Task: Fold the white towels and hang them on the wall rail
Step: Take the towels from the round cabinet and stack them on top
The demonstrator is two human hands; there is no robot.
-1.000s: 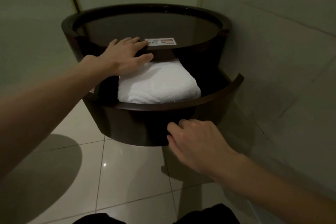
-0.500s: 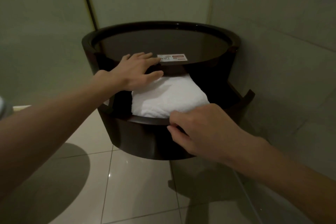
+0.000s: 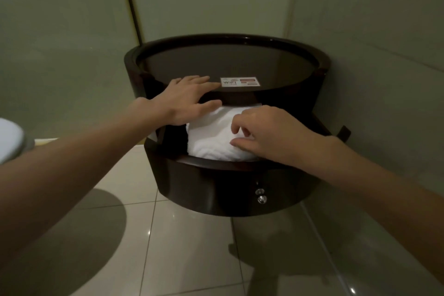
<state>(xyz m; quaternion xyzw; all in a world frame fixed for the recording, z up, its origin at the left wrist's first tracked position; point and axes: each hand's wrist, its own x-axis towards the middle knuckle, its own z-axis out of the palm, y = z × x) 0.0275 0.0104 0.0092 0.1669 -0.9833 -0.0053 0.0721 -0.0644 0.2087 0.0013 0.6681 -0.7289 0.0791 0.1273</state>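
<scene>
A folded white towel (image 3: 211,137) lies in the open drawer (image 3: 216,182) of a round dark wooden cabinet (image 3: 228,65) set in the wall corner. My left hand (image 3: 187,98) rests flat on the cabinet's front edge, fingers straight, thumb over the towel's back left corner. My right hand (image 3: 266,132) lies on top of the towel's right half with its fingers curled into the cloth. No wall rail is in view.
A small WIFI sticker (image 3: 240,81) sits on the cabinet's glass top. Two metal knobs (image 3: 260,196) are on the drawer front. Pale walls close in behind and to the right. Glossy floor tiles (image 3: 182,247) lie below; a white rounded object (image 3: 9,139) shows at the left edge.
My right hand has risen from below the drawer front, over its rim, onto the towel. My left hand has stayed on the cabinet edge. The view has tilted upward.
</scene>
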